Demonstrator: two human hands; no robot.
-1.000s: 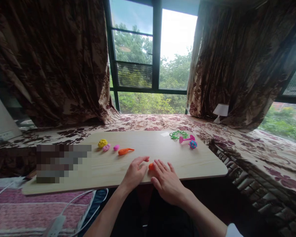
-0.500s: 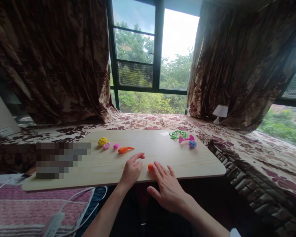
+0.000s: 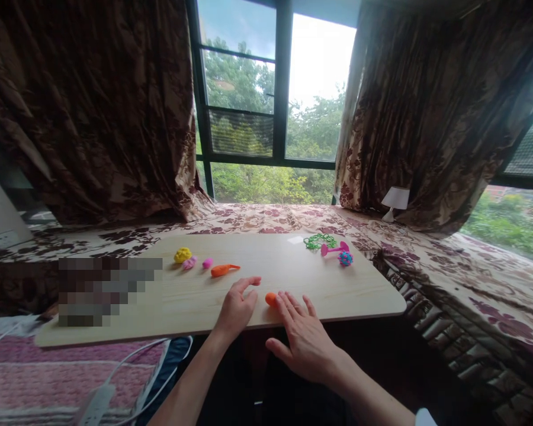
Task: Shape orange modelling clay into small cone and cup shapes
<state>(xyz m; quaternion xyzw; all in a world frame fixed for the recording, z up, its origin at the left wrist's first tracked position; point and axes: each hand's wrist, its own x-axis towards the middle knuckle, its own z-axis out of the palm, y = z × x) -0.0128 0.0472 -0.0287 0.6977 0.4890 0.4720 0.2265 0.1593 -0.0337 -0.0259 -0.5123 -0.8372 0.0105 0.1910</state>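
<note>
Near the front edge of the pale wooden table [image 3: 195,307] lies a small orange lump of modelling clay [image 3: 270,299]. The flat fingers of my right hand [image 3: 299,331] rest on its right side and hide part of it. My left hand [image 3: 237,305] is just left of the lump, apart from it, with the fingers loosely bent and nothing in them. Beyond my left hand sits a bigger orange clay piece [image 3: 222,270] with a thin tail pointing right. A pink ball [image 3: 207,263], a light pink lump [image 3: 189,262] and a yellow lump [image 3: 182,255] lie farther left.
At the table's far right are green string-like loops [image 3: 320,241], a pink dumbbell-shaped piece [image 3: 335,249] and a blue-and-pink knobbly ball [image 3: 345,258]. A white lamp [image 3: 395,200] stands on the window ledge. A power strip [image 3: 96,403] lies at lower left.
My left hand has drawn away leftward from the small orange lump. My right hand stays on the lump, its thumb spread a little wider.
</note>
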